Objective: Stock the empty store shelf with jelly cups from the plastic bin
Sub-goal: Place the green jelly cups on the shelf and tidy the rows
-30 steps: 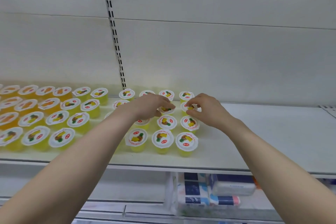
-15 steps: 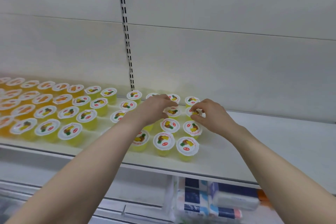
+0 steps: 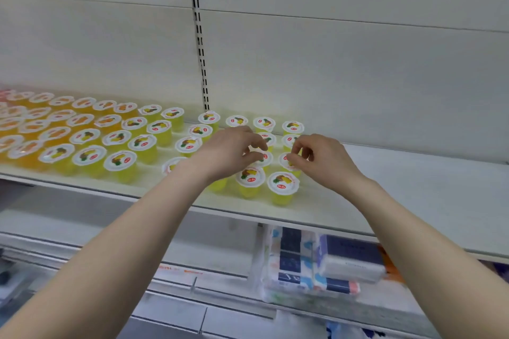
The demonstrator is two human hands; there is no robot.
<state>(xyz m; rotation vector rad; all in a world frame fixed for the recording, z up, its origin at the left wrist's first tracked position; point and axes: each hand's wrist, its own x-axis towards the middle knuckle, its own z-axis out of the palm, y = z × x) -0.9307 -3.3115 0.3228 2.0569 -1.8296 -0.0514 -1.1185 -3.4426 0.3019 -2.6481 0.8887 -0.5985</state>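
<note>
Left grip (image 3: 231,151) is narrowed, thumb and fingers curled round a yellow jelly cup (image 3: 265,159) in the right-hand block on the shelf (image 3: 413,187). Right grip (image 3: 322,159) pinches the neighbouring cup (image 3: 287,161) just right of it.

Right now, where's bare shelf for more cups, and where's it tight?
Free: the whole shelf right of the right hand and the last yellow cup column, back wall to front lip. Also a narrow lane in front of the slotted upright. Crowded: everything left of it, orange cups included, and around the left hand.
</note>
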